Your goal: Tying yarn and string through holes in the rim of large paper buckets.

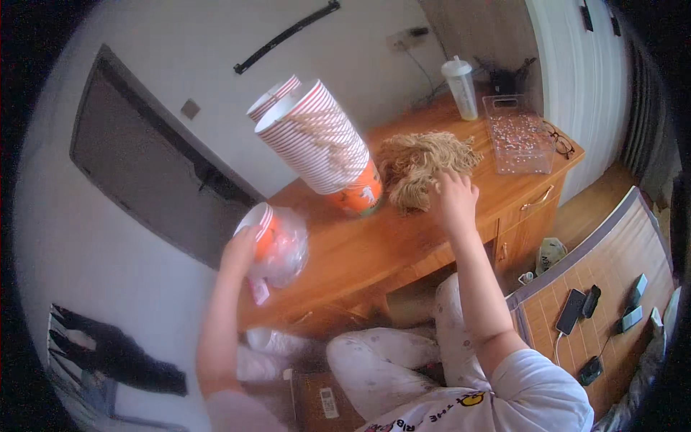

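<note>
Printed white shirt (518, 399) is nearest, behind both hands. Left hand (241, 250), fingers curled, grips an orange-and-white paper cup (265, 234). Right hand (455, 196), fingers partly spread, touches a tan strand bundle (425, 160); whether it grips cannot be determined. Cup stack (317, 140) stands between and beyond both hands.

At left of centre, my left hand (243, 248) is against a paper cup (264, 229); whether the fingers close on it is unclear. A clear plastic bag (291, 252) lies just beside that cup. Right of centre, my right hand (457, 201) touches a tan bundle of string (425, 162), grip not determinable. Upper centre: tall stack of cups (324, 147) on the wooden desk (345, 252). Upper right: lidded bottle (462, 90), clear tray (520, 162) containing small pieces, eyeglasses (566, 149). Lower right: phone (571, 312).
</note>
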Demonstrator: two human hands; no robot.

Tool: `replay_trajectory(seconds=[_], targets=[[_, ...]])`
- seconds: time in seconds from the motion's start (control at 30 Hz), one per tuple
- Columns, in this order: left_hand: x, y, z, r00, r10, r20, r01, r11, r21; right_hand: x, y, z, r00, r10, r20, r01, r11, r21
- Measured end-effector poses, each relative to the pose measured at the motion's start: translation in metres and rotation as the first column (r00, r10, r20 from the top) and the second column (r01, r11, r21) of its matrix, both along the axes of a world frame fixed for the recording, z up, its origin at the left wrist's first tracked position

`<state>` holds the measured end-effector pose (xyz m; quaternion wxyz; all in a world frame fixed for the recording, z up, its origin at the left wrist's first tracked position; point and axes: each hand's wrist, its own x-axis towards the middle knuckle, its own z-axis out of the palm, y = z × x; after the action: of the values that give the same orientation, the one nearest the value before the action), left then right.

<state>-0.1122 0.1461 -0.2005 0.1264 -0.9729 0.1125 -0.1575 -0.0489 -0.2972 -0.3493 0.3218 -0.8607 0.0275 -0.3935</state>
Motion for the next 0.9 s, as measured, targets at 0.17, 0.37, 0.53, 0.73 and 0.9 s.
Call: replay_trajectory(seconds=[0.17, 0.37, 0.53, 0.73, 0.9], targets=[[0.000, -0.006, 0.000, 0.999, 0.012, 0.033, -0.009, 0.996, -0.092, 0.026, -0.012, 0.020, 0.948, -0.102, -0.303, 0.096, 0.995, -0.036], [0.007, 0.007, -0.005, 0.993, -0.105, 0.056, 0.112, 0.982, -0.152, 0.058, -0.022, 0.008, 0.925, -0.232, -0.301, 0.183, 0.966, -0.184], [0.003, 0.006, -0.007, 0.997, -0.068, -0.041, 0.047, 0.924, -0.379, 0.062, -0.030, 0.008, 0.927, -0.239, -0.289, 0.162, 0.950, -0.268], [-0.001, 0.024, 0.003, 0.976, -0.185, 0.117, 0.187, 0.982, -0.005, 0.046, -0.034, 0.019, 0.977, -0.193, -0.094, 0.170, 0.963, -0.211], [-0.021, 0.009, 0.023, 0.954, -0.141, 0.263, 0.134, 0.990, 0.046, 0.023, -0.039, 0.041, 0.975, 0.022, 0.221, -0.028, 0.999, 0.021]])
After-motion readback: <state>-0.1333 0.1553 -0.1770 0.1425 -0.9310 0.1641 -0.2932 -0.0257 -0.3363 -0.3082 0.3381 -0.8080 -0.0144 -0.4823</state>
